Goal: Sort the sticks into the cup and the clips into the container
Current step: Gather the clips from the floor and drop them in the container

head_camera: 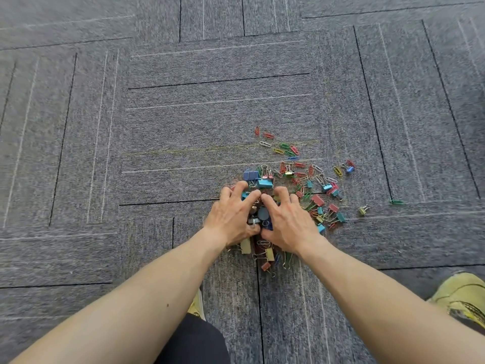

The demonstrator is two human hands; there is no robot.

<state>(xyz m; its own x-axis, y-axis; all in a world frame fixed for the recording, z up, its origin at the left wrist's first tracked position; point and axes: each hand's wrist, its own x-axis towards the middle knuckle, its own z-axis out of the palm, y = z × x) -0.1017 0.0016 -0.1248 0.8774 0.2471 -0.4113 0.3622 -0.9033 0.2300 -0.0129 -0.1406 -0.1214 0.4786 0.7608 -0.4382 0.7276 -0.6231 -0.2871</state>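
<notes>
I can read nothing from here. No letters, numbers, brand marks or signs show on the clips [317,199] or on the carpet floor [210,114] around them. The yellow shoe [462,295], near-right of the clips, has dark markings too blurred to make out.

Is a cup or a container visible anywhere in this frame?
No: the view shows grey carpet, the clip pile gripped by the left hand and right hand, and a yellow shoe, no vessel.
</notes>
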